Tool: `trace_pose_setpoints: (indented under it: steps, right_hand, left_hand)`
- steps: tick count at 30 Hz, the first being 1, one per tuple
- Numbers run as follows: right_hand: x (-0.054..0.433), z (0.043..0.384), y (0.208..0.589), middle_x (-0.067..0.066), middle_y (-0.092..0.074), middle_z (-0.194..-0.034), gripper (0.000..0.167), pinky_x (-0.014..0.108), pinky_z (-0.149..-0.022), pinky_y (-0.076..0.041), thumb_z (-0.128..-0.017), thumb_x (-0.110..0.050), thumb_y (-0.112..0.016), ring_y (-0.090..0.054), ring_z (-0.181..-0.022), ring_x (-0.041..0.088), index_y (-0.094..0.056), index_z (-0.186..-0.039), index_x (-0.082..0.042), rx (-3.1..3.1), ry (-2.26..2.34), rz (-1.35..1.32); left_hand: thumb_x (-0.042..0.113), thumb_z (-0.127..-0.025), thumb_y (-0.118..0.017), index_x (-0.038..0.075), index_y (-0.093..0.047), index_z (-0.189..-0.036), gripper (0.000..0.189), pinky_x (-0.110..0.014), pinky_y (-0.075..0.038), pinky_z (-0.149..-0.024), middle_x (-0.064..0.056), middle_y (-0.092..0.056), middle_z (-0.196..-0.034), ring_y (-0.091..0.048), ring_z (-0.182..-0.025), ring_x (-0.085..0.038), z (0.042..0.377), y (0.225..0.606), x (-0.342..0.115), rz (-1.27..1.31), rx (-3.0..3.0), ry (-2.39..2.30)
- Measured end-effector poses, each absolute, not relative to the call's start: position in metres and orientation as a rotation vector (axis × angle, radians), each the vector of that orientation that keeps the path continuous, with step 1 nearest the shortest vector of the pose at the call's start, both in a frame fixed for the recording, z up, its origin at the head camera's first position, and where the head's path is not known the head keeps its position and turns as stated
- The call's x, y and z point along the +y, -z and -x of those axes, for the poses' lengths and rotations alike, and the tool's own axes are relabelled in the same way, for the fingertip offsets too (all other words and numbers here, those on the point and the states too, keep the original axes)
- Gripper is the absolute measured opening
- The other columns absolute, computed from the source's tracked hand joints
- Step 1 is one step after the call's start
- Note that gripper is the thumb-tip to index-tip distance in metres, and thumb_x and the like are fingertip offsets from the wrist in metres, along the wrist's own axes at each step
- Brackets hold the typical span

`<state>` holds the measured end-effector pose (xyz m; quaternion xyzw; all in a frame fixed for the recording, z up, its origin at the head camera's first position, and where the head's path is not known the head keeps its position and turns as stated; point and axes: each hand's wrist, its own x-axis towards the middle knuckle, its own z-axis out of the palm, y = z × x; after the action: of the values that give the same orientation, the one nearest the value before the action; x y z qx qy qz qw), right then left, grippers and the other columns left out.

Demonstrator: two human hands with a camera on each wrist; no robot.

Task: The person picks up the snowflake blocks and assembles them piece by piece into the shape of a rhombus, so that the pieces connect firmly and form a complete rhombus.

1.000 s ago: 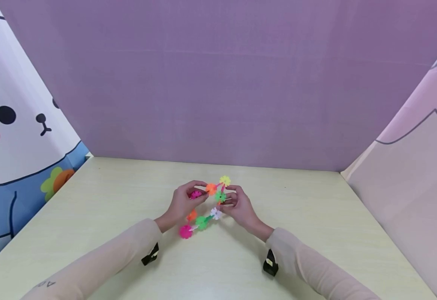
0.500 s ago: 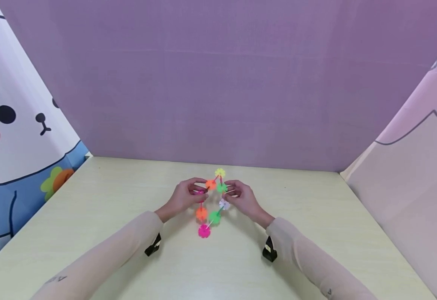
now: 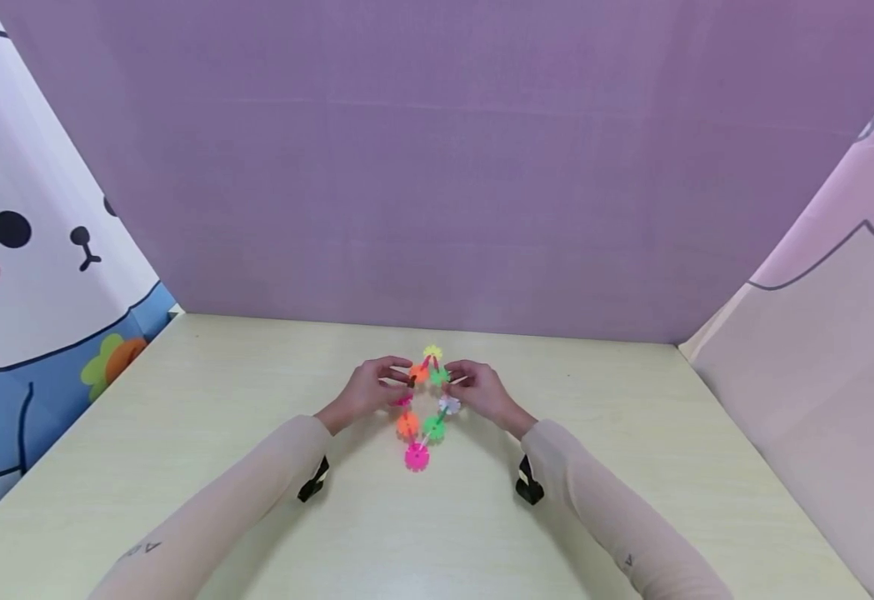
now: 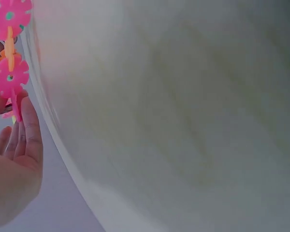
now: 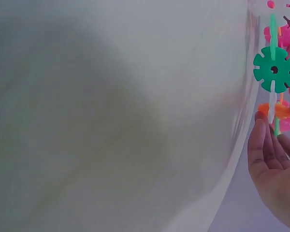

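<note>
A closed loop of interlocking snowflake discs (image 3: 417, 457) stands between my hands, narrow at both ends, with a yellow disc (image 3: 432, 353) at its far end and a pink one nearest me. Its left side is held by my left hand (image 3: 365, 390), whose thumb and fingers pinch a pink piece below a pink notched disc (image 4: 10, 77) in the left wrist view. Opposite, my right hand (image 3: 485, 390) grips the loop near an orange disc (image 5: 275, 110), under a green disc (image 5: 274, 70) in the right wrist view. Fingers hide parts of both sides.
The loop is over a pale wooden table (image 3: 594, 500). A purple fabric panel (image 3: 437, 183) rises behind the table's far edge. Printed cartoon panels (image 3: 47, 333) flank the left and right sides. Black wrist-camera mounts (image 3: 530, 483) hang under the sleeves.
The loop has swung from a slant to nearly straight, its near pink end moving right and its yellow end slightly left. Both hands stay on it; the wrists have drawn a little closer together.
</note>
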<state>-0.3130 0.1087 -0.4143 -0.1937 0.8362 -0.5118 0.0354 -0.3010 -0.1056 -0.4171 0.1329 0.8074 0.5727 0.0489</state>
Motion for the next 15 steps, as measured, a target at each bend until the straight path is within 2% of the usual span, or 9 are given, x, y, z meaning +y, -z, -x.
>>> trace_pose_setpoints:
  steps: [6, 15]
  right_hand:
    - [0.1074, 0.3171, 0.4175, 0.021, -0.063, -0.104, 0.032, 0.025, -0.071, -0.053, -0.084, -0.003, -0.061, -0.062, -0.091, 0.027, -0.056, -0.114, 0.007, 2.587, 1.498, 0.58]
    - [0.1046, 0.3168, 0.4179, 0.018, -0.065, -0.102, 0.027, 0.026, -0.07, -0.052, -0.084, -0.004, -0.06, -0.062, -0.089, 0.024, -0.059, -0.109, 0.006, 2.629, 1.425, 0.492]
  left_hand:
    - [0.005, -0.08, -0.067, 0.005, -0.057, -0.119, 0.04, -0.032, -0.056, -0.067, -0.017, -0.065, -0.106, -0.066, -0.086, -0.019, 0.3017, 0.4175, -0.1049, -0.31, 2.505, -1.655]
    - [0.009, -0.082, -0.067, 0.007, -0.057, -0.119, 0.038, -0.03, -0.056, -0.068, -0.013, -0.064, -0.108, -0.064, -0.09, -0.018, 0.3041, 0.4173, -0.1032, -0.212, 2.512, -1.533]
